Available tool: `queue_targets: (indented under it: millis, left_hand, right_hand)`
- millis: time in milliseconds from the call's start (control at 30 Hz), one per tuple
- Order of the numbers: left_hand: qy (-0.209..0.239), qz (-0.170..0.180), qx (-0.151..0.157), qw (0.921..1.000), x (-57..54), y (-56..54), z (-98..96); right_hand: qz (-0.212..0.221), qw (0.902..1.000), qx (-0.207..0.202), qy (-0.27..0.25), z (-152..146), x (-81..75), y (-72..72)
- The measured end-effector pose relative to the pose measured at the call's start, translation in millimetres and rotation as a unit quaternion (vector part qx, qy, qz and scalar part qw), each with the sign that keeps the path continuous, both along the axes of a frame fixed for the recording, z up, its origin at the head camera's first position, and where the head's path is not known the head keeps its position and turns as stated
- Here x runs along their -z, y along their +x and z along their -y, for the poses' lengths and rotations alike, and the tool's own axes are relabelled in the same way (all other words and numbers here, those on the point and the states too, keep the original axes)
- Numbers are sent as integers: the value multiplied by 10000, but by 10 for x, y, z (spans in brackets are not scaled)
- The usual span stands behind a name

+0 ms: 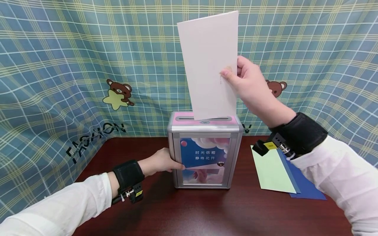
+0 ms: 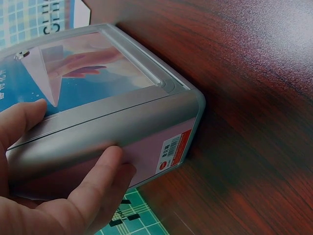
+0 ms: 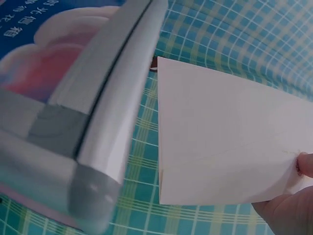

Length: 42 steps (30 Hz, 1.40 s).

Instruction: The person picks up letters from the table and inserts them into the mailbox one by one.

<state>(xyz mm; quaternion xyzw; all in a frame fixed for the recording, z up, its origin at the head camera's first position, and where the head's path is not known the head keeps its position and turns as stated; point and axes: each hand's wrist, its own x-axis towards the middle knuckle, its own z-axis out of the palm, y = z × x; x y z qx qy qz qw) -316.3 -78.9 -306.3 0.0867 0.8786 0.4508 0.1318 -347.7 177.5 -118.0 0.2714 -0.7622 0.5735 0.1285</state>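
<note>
A mailbox point(image 1: 203, 128) with a silver frame, pink top and picture front stands upright on the table. My left hand point(image 1: 160, 160) holds its left side, the thumb point(image 2: 29, 117) on the front frame and the fingers against the side wall. My right hand point(image 1: 251, 78) pinches a white envelope point(image 1: 211, 65) by its right edge, thumb on the near face. The envelope stands nearly vertical above the box, its lower end over the top slot point(image 1: 184, 118). In the right wrist view, a gap shows between the envelope point(image 3: 225, 137) and the box point(image 3: 105, 127).
A pale green envelope point(image 1: 273, 172) and blue ones point(image 1: 307, 186) lie overlapping at the right of the dark wooden table point(image 1: 189, 213). A plaid cloth point(image 1: 141, 49) with bear prints hangs behind and at both sides.
</note>
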Motion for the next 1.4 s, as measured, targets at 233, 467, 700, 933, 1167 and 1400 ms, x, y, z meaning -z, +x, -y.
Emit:
queue_targets:
  millis: [233,467,700,933,1167,1400]
  left_hand:
    - [43,25,-4,10000,4,7,-3]
    - [45,-16,47,10000,-2,0,7]
    - [13,-40,0,10000,-3,-18,-3]
    - [31,-35,-2,10000,-1,-32,-22]
    - [-1,34,-51,10000,-34,-83,-50]
    - [-206,226,133,9994,-596,-160,-66]
  right_hand:
    - [224,9980,-327,-485,60,133,-85]
    - [258,9943,-507,-905,92,195,-125]
    - [344,9917,-591,-1093,130,183,-199]
    - [435,9931,-556,-938,136,214,-280]
    - [525,9954,-596,-542,90,334,-371]
    - [717,9940,-670,-479,40,447,-478]
